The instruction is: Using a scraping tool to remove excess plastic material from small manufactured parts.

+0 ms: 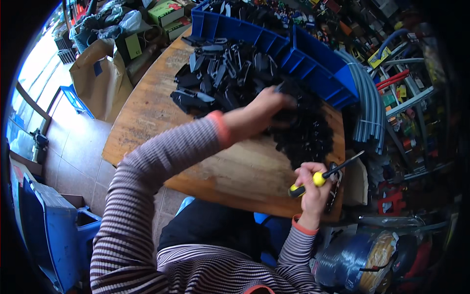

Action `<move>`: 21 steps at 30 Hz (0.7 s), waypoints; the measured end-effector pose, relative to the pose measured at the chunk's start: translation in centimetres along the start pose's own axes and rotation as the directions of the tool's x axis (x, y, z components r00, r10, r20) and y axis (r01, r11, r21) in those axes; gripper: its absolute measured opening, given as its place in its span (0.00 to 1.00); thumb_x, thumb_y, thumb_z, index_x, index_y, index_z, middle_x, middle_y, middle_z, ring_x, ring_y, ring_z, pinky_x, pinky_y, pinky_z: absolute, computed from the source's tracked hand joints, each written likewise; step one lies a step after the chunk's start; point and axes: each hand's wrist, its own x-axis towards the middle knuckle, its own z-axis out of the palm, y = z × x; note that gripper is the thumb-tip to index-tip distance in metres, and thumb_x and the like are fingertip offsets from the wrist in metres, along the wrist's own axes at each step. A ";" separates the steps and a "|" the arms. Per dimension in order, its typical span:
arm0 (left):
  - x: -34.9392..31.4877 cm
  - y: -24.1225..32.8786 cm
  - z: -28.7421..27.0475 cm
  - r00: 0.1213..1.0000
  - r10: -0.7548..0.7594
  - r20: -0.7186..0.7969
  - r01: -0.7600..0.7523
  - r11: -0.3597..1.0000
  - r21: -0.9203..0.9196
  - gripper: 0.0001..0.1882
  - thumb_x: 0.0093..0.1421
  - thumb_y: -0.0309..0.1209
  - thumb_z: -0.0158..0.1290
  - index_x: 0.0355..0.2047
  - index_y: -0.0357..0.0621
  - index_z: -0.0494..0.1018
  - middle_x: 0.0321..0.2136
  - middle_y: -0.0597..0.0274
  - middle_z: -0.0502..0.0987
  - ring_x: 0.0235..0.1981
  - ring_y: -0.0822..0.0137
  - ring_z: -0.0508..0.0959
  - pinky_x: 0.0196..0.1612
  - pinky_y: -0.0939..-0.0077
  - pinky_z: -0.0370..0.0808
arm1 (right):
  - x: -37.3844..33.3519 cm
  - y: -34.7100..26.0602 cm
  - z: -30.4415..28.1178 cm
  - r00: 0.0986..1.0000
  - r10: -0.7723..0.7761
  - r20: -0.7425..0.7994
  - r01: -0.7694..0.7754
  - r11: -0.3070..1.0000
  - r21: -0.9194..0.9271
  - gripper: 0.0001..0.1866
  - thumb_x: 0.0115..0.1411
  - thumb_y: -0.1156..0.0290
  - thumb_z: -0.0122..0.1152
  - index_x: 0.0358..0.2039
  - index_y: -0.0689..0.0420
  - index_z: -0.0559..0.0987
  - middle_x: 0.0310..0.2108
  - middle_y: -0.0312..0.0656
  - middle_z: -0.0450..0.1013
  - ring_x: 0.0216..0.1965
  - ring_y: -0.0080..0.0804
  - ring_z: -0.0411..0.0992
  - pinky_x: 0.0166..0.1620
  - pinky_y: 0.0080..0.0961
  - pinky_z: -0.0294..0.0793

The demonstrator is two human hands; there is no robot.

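Observation:
My right hand (312, 188), near the table's right front, is closed round a screwdriver (319, 179) with a yellow and black handle. Its dark shaft points up and to the right. My left hand (269, 109) reaches across the wooden table (235, 169) into a heap of small black parts (303, 130). Motion smears its fingers, so I cannot make out whether they grip anything. To the left of that hand lies a second heap of larger black and grey elongated pieces (220, 73), some with shiny flat faces.
Blue plastic bins (313, 63) line the table's far edge. Grey hoses (369, 108) and a crowded metal rack (411, 103) stand at the right. A brown paper bag (100, 81) is beyond the left edge, and a blue plastic container (54, 230) stands at lower left.

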 end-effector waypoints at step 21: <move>8.1 -3.1 -3.6 0.905 0.316 0.286 -0.247 -0.160 0.956 0.24 0.56 0.30 0.54 0.54 0.52 0.69 0.43 0.50 0.73 0.41 0.53 0.78 0.42 0.62 0.78 | -1.5 1.3 -5.7 0.997 -0.082 -0.008 0.056 0.747 -0.663 0.12 0.53 0.72 0.67 0.35 0.65 0.78 0.26 0.40 0.76 0.27 0.29 0.74 0.33 0.24 0.73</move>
